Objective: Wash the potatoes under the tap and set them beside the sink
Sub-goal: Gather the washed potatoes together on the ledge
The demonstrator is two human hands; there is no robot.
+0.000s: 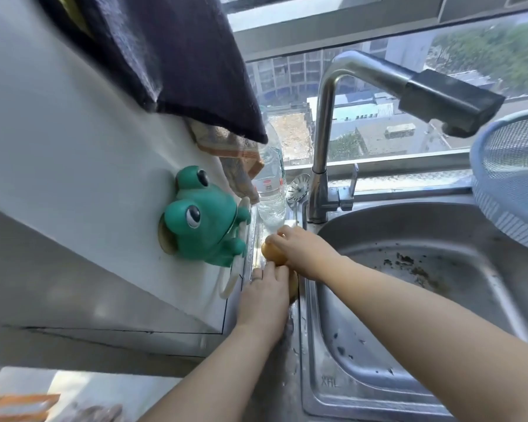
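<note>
On the narrow ledge left of the steel sink (pixel 378 388), my right hand (pixel 299 249) grips a yellow potato (pixel 272 254) from above. Just nearer to me, my left hand (pixel 264 296) lies over a second potato (pixel 294 286), of which only a brown edge shows beside the sink rim; how the fingers sit on it is hidden. The tap (pixel 326 123) rises behind the sink, its dark spout head (pixel 451 102) reaching right over the basin. No water runs from it.
A green frog holder (pixel 201 220) sticks out from the white wall at the left. A clear water bottle (pixel 270 181) and a sink strainer (pixel 297 187) stand behind the potatoes. Dark cloths hang above. A blue mesh colander (pixel 512 178) sits at the right. Dirt specks lie in the basin.
</note>
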